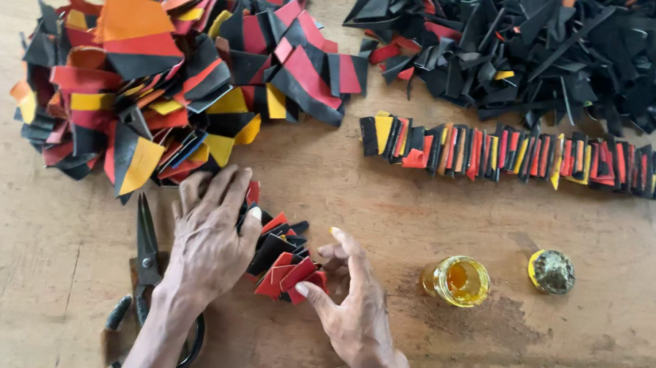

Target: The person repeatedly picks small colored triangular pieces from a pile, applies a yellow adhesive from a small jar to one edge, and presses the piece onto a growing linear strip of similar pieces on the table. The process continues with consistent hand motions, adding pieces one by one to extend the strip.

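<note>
The left hand (213,236) lies palm down, fingers spread and pressing flat. The right hand (350,300) is open, fingers curled inward, thumb raised.

Soft, even daylight is falling across the worktop (607,332), bright without being harsh. Shadows are staying short and faint, pooling just under the hands and the heaped scraps. A small glint is showing on the glass jar (456,280). The middle is reading sharp; the far corners are softening and bending slightly outward.
</note>
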